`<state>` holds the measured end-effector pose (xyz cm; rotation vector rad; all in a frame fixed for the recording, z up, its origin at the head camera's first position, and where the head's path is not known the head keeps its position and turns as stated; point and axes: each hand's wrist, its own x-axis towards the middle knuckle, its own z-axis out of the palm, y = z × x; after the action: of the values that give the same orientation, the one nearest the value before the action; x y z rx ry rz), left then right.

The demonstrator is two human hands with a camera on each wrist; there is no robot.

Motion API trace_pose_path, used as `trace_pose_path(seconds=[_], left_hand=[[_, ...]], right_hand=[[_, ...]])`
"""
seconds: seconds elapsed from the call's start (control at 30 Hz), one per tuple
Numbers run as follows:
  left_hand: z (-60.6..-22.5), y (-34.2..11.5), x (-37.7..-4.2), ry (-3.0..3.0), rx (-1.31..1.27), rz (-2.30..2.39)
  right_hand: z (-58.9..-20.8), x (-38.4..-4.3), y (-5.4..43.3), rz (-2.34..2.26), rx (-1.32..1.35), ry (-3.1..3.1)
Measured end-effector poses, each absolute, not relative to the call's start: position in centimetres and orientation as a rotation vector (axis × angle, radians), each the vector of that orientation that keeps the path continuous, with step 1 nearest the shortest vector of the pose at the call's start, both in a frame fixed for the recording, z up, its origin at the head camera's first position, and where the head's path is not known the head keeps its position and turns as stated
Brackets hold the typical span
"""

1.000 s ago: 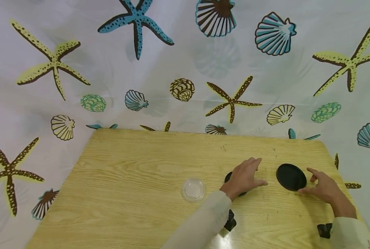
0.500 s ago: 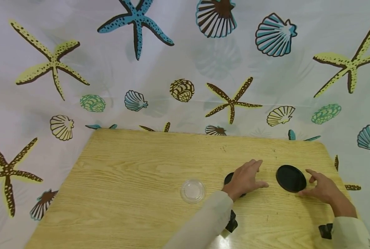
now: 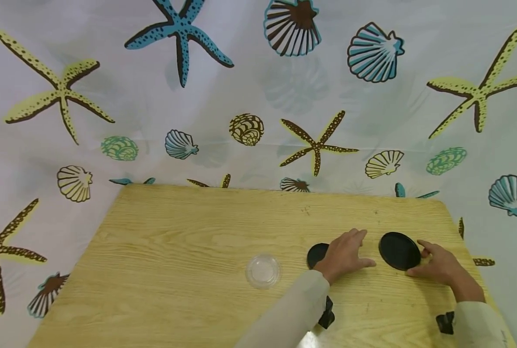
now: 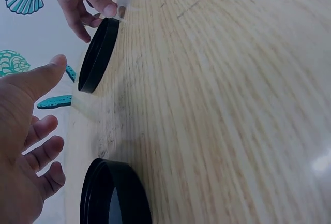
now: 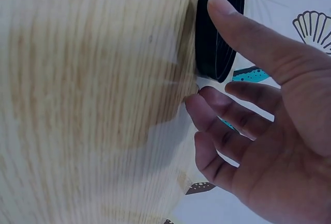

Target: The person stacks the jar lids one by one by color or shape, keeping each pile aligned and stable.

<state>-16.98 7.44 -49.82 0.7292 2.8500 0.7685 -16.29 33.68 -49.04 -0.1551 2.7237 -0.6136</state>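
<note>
A larger black round shallow dish or lid lies on the table at the right. Beside its right rim is my right hand, thumb and fingers spread apart; in the right wrist view the thumb overlaps the dish's wall, and contact is unclear. My left hand hovers between the two black dishes with its thumb and fingers apart, holding nothing. It partly hides a smaller black round dish, whose raised rim shows in the left wrist view. Farther left sits a clear round plastic dish or lid.
The wood-grain table ends at a back edge against a white curtain printed with starfish and shells. Small black devices are at both wrists.
The head view has shifted slightly. My right hand has moved a little left, closer to the larger black dish. My left hand has edged right, uncovering more of the smaller one.
</note>
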Motion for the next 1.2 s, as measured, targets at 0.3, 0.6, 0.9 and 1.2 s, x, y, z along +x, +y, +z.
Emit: trace_pose_path(seconds=[0.3,0.6,0.9,1.2], left_hand=[[-50.5,7.9,-17.0,2.793,0.655,0.821],[-50.5,8.4,-17.0,2.770,0.648,0.839],[-51.4,8.6,-17.3,2.699,0.599,0.921],[-51.9,9.4,-17.5,2.692,0.620,0.914]], right_hand=[[-49.3,-16.5,33.3,-0.625,-0.157,2.728],[-49.3,-16.7,33.6,-0.617,-0.147,2.732],[-49.4,-16.8,33.4,-0.631,-0.149,2.735],[-49.6,-16.5,33.8,-0.646,-0.133,2.726]])
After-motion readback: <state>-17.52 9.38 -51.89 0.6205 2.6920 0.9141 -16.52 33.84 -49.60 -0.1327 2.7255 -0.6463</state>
